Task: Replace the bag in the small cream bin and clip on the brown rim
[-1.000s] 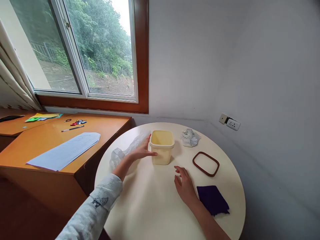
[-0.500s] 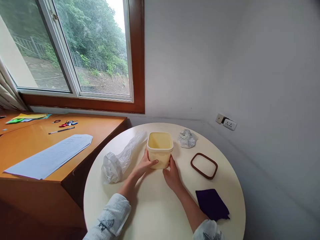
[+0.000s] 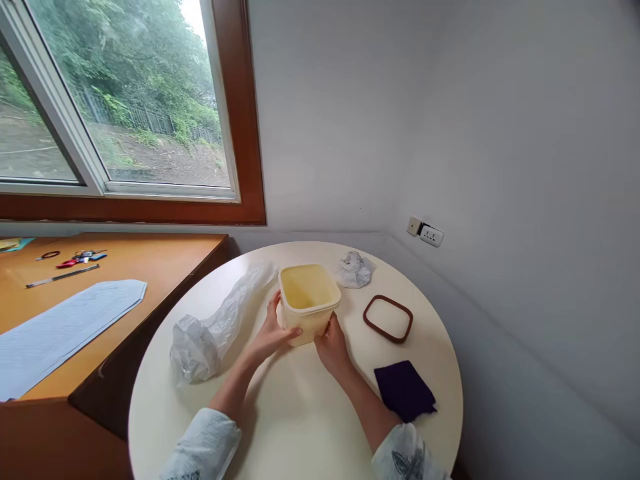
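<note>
A pale yellow square plastic container, without a lid, is between my two hands over the round table. My left hand grips its left side, thumb along the front wall. My right hand is closed on the lower right side, its fingers partly hidden behind the container. Nothing shows inside the part of the interior I can see. A crumpled clear plastic bag lies left of my left hand. To the right of my right hand are a brown rounded rectangular ring and a dark purple cloth.
A small crumpled whitish plastic bag sits near the back of the cream round table. On the wooden desk at left are paper sheets, a pen and keys. A wall socket is behind the table.
My view has turned to the right, so things appear farther left. The container has turned slightly and tilts a little in my hands; both hands keep their hold.
</note>
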`<state>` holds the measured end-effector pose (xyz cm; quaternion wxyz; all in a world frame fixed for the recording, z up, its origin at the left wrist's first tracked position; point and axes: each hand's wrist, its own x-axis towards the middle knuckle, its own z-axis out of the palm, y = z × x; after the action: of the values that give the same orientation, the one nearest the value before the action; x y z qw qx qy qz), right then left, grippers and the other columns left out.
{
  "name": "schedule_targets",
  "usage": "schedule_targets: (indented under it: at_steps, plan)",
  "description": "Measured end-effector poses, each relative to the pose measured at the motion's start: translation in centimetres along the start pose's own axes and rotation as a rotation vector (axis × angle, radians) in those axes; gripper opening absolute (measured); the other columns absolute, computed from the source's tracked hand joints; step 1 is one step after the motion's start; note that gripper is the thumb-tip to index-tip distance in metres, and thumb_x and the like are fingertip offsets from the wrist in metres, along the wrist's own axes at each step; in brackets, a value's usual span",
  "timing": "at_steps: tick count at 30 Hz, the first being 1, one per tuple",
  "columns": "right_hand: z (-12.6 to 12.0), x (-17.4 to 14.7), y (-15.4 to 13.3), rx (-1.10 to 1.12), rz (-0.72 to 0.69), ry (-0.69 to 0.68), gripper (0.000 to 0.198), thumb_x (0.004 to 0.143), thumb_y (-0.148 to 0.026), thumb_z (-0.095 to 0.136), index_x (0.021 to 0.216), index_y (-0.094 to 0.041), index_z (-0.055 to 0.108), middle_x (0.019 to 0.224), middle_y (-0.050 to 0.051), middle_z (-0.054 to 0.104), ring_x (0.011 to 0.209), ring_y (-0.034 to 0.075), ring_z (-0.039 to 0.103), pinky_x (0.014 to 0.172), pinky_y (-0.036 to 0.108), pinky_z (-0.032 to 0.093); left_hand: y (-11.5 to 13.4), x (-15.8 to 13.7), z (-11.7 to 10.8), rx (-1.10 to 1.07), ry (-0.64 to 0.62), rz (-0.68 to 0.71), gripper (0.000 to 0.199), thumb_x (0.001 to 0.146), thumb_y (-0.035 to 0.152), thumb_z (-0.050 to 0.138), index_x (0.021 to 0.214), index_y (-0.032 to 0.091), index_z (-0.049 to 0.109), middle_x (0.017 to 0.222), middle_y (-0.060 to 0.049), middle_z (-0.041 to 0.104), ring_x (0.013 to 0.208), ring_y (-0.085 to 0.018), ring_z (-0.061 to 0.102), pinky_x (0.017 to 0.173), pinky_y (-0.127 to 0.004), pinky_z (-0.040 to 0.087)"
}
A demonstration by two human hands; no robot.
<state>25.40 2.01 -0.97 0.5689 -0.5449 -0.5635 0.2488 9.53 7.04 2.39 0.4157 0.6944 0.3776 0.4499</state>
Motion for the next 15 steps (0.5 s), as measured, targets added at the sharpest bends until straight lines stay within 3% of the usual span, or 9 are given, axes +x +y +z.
schedule_targets:
  at_steps: [5, 10, 15]
  plan:
    - [0.0, 0.0, 0.2, 0.034, 0.015, 0.026, 0.049, 0.064, -0.01, 0.044, 0.112, -0.02, 0.043, 0.101, 0.005, 0.061, 0.093, 0.017, 0.057, 0.076, 0.029, 0.048, 1.7, -0.5, 0.9, -0.058, -0.076, 0.069, 0.11, 0.058, 0.036, 0.075, 0.139, 0.031, 0.0, 0.144, -0.01, 0.017, 0.132, -0.028, 0.02, 0.106, -0.043, 0.024]
    - [-0.4, 0.1, -0.2, 0.103, 0.009, -0.012, 0.047, 0.067, -0.01, 0.042, 0.114, -0.02, 0.043, 0.107, 0.006, 0.059, 0.098, 0.017, 0.057, 0.081, 0.031, 0.048, 2.3, -0.6, 1.3, -0.056, 0.018, 0.092, 0.115, 0.057, 0.031, 0.076, 0.138, 0.033, -0.006, 0.141, -0.01, 0.023, 0.131, -0.026, 0.025, 0.107, -0.044, 0.022]
    - [-2.1, 2.1, -1.2, 0.036, -0.032, 0.075, 0.058, 0.071, -0.01, 0.041, 0.127, -0.023, 0.035, 0.127, 0.008, 0.048, 0.114, 0.018, 0.048, 0.09, 0.035, 0.044, 1.4, -0.1, 1.1, -0.116, 0.091, 0.017, 0.117, 0.055, 0.033, 0.077, 0.138, 0.034, -0.007, 0.14, -0.011, 0.025, 0.128, -0.028, 0.029, 0.105, -0.046, 0.025]
